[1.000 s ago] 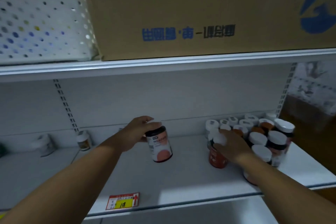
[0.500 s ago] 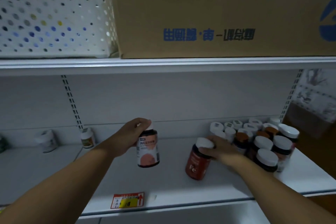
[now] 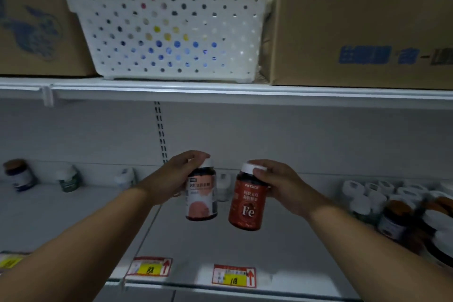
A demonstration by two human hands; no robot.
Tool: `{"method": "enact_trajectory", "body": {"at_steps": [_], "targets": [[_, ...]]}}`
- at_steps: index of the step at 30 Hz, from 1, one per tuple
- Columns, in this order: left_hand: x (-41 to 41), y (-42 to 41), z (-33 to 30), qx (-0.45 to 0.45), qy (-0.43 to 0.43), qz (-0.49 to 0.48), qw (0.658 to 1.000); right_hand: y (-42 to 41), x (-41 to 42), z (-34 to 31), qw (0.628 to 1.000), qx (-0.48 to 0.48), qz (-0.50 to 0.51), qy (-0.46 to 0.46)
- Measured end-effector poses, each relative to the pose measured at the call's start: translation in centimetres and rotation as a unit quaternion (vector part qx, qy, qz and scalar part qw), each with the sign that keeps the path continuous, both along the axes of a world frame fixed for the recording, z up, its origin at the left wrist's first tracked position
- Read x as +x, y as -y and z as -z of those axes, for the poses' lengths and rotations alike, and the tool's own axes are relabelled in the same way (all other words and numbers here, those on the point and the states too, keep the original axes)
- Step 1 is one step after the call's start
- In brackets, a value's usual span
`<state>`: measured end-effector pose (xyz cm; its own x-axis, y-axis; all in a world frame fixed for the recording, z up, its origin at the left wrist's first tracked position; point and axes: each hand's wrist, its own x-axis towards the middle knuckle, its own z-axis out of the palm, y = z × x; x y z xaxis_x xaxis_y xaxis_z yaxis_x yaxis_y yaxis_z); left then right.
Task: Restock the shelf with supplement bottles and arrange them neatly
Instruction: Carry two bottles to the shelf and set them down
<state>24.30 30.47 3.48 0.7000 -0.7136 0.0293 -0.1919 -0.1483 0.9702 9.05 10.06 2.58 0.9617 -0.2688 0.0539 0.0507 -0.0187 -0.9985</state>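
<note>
A: Count in hand?
B: Two. Left hand (image 3: 176,179) grips the pink-label bottle (image 3: 201,193) by its cap; right hand (image 3: 282,185) is closed on the red Fe bottle (image 3: 247,200). Both are held above the shelf (image 3: 196,247), just apart.
A: Stock?
B: A cluster of bottles (image 3: 382,203) at right, too blurred to count. Three bottles stand far left.
A: Edge?
B: Two price tags (image 3: 234,276); open board lies beneath the hands.

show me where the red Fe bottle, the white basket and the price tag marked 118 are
red Fe bottle (image 3: 247,206), head view, on the label just above the Fe.
white basket (image 3: 169,34), head view, on its perforated front wall.
price tag marked 118 (image 3: 234,276), head view, on its yellow patch.
</note>
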Motion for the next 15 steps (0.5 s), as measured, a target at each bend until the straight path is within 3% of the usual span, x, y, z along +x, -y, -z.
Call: {"method": "enact_trajectory", "body": {"at_steps": [7,15], "targets": [[1.2,-5.3,0.4,0.051,-0.003,-0.048,0.998,-3.4,5.8,1.1,0.998,0.008,-0.054,-0.005],[1.6,-11.8,-1.5,0.122,0.018,-0.202,0.972,-8.1,12.2,1.0,0.984,-0.025,-0.179,0.007]]}}
